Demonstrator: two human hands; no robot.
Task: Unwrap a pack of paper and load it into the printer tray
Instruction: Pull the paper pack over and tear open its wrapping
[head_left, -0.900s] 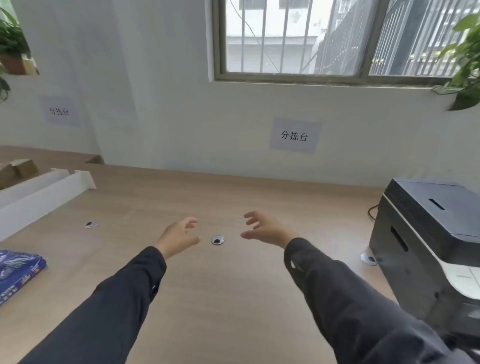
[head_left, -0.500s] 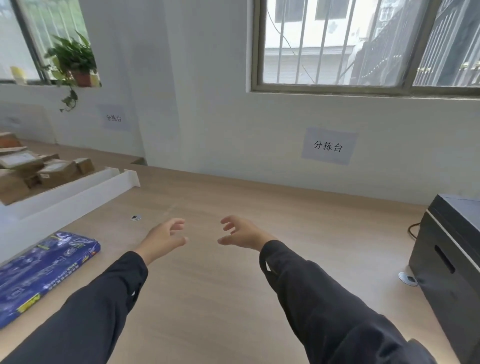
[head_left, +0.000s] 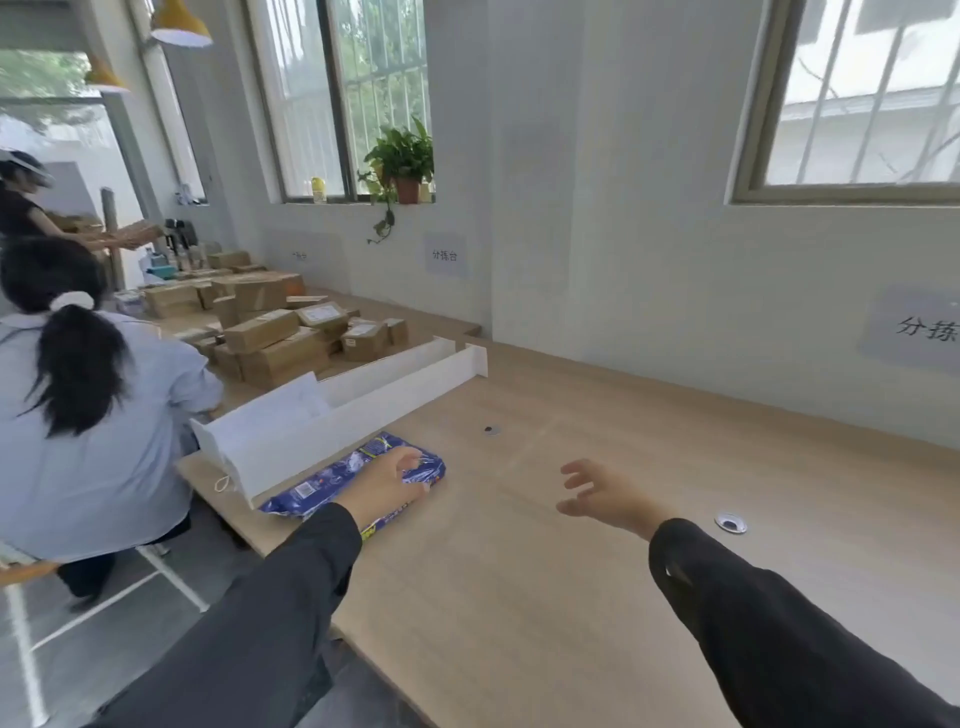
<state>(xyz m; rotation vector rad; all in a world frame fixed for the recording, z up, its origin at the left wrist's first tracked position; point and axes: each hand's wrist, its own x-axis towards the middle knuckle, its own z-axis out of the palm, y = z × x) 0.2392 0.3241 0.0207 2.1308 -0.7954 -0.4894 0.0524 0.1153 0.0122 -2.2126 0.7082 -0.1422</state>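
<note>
The pack of paper (head_left: 332, 480), in a shiny blue wrapper, lies flat near the left end of the wooden table (head_left: 545, 597), beside a white divider. My left hand (head_left: 387, 486) is over the pack's nearer half, fingers curved down onto the wrapper, and the pack is not lifted. My right hand (head_left: 608, 496) hovers above the bare table to the right of the pack, fingers spread and holding nothing. The printer is out of view.
A long white divider (head_left: 332, 415) runs along the table's left side, with several cardboard boxes (head_left: 275, 338) behind it. A person in a light shirt (head_left: 88, 415) sits just left of the table end. Two cable grommets (head_left: 731, 523) (head_left: 491, 429) sit in the tabletop.
My view has swung left, so the printer has left the frame and the blue pack is now central. My left hand has reached onto the pack, and my right hand has followed leftward.
</note>
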